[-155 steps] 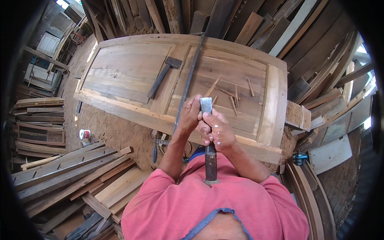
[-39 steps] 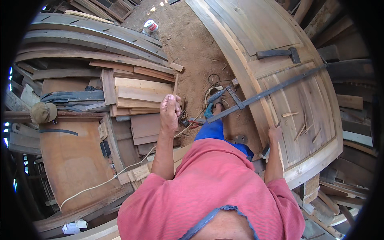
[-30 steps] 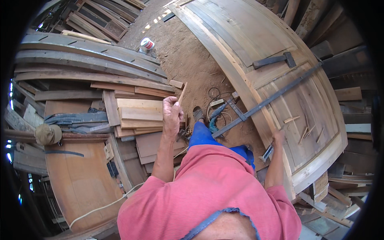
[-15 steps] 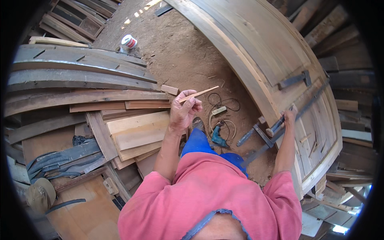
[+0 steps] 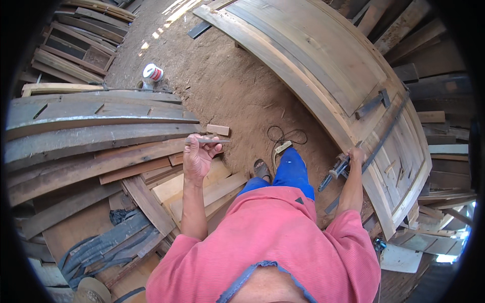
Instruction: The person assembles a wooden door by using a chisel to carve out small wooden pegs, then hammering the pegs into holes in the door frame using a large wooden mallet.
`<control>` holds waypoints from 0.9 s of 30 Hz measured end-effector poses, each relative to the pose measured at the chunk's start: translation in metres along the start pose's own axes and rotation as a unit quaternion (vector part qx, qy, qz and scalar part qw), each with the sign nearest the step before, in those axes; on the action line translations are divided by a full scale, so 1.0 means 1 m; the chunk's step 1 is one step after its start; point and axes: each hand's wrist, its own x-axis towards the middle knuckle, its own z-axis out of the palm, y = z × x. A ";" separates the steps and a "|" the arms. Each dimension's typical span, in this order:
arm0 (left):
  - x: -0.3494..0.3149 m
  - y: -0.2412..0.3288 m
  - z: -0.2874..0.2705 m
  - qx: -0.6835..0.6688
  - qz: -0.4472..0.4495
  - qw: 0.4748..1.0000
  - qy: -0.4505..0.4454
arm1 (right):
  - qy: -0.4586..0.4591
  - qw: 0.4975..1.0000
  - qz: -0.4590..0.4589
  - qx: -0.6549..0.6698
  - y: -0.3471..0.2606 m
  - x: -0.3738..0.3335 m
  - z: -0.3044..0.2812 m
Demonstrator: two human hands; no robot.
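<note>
My left hand [image 5: 194, 164] is raised over the stacked boards, its fingers pinching a thin wooden strip [image 5: 214, 141] held roughly level. On the right, my right hand [image 5: 355, 155] grips a metal bar clamp [image 5: 333, 175] at the near edge of a large wooden door panel [image 5: 303, 65]. The clamp's long dark bar [image 5: 386, 134] lies across the panel. A second dark metal clamp piece [image 5: 373, 104] sits on the panel farther up. Part of the clamp's lower end is hidden behind my right forearm.
Long planks [image 5: 101, 136] lie piled at left. A small wood block [image 5: 218, 130] rests beside them. A power strip with a looped cord [image 5: 283, 147] is on the dirt floor near my feet. A white and red tub [image 5: 153, 72] stands farther off. More timber [image 5: 439, 116] lines the right.
My left hand has moved left and lower, and the wooden strip has turned to nearly level. My legs have shifted, and the clamp's lower end has moved in my right hand. The drill is out of sight.
</note>
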 end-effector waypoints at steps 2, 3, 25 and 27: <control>0.014 -0.011 0.006 -0.031 -0.034 0.999 0.000 | -0.002 0.997 0.021 0.069 -0.010 0.000 0.006; 0.020 -0.017 0.009 -0.046 -0.051 0.998 0.006 | -0.010 0.993 0.034 0.115 -0.020 -0.001 0.013; 0.357 -0.168 0.194 0.307 -0.176 0.910 -0.218 | 0.232 0.901 0.084 -0.356 -0.207 0.154 0.080; 0.368 -0.191 0.223 0.331 -0.197 0.884 -0.266 | 0.187 0.917 0.066 -0.347 -0.182 0.189 0.071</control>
